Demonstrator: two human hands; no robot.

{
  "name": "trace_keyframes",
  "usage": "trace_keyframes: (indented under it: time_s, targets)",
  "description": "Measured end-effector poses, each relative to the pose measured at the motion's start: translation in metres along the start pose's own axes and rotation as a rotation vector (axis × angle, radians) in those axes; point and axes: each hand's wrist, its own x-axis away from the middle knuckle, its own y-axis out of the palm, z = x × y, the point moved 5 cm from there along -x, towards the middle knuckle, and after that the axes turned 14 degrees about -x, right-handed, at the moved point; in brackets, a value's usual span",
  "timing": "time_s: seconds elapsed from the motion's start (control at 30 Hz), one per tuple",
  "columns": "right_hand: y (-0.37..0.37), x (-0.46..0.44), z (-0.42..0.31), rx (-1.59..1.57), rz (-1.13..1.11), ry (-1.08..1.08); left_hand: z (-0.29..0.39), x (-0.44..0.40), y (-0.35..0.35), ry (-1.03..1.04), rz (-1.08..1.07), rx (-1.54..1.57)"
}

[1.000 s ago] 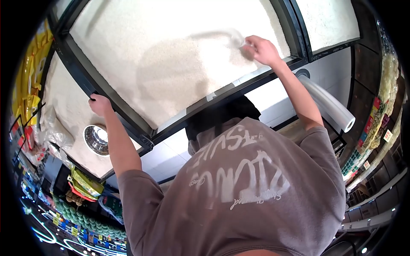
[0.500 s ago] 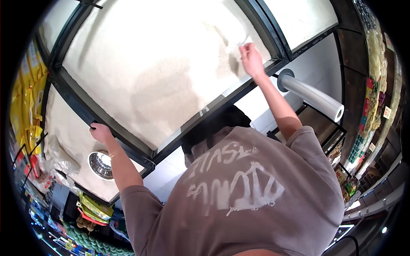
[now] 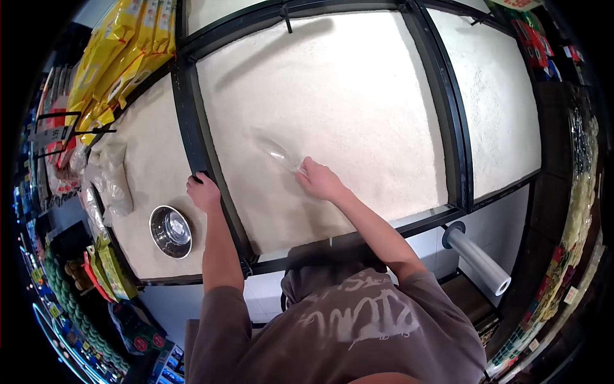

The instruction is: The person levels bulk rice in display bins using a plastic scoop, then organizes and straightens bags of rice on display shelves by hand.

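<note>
My right hand (image 3: 320,180) is closed around the handle of a clear plastic scoop (image 3: 277,152). The scoop lies low over the pale, fine-grained contents (image 3: 364,96) of the large middle bin, which look like rice; I cannot tell how deep its lip sits. My left hand (image 3: 203,192) is wrapped over the black metal divider (image 3: 190,125) on the bin's left side. Just below and left of that hand, a shiny metal bowl (image 3: 160,238) rests on the pale grain of the left bin, with something clear inside it.
Filled clear plastic bags (image 3: 114,182) lie at the left bin's far side. Yellow packages (image 3: 118,54) stand behind it. A roll of clear plastic bags (image 3: 480,259) sticks out below the front rail at right. Another grain bin (image 3: 495,102) adjoins on the right.
My right hand has moved left with the scoop, from the bin's right side toward its middle. My left hand stays on the divider. The camera view has turned.
</note>
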Motion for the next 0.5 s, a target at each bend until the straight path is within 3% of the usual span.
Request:
trace_keyframes:
  time_s: [0.13, 0.3, 0.33, 0.4, 0.5]
  targets:
    - [0.04, -0.032, -0.013, 0.003, -0.151, -0.075, -0.001, 0.001, 0.001, 0.029, 0.03, 0.022]
    - [-0.03, -0.012, 0.039, -0.111, 0.395, 0.104, 0.002, 0.003, -0.003, 0.037, -0.002, 0.068]
    - [-0.044, -0.006, 0.057, -0.137, 0.558, 0.008, 0.001, 0.002, -0.002, 0.043, -0.007, 0.075]
    - [-0.063, 0.003, 0.078, -0.212, 0.719, 0.136, 0.003, 0.003, -0.004, 0.062, -0.023, 0.08]
    - [-0.052, -0.011, 0.043, -0.291, 0.743, 0.18, 0.001, 0.003, 0.002, 0.097, 0.037, 0.093]
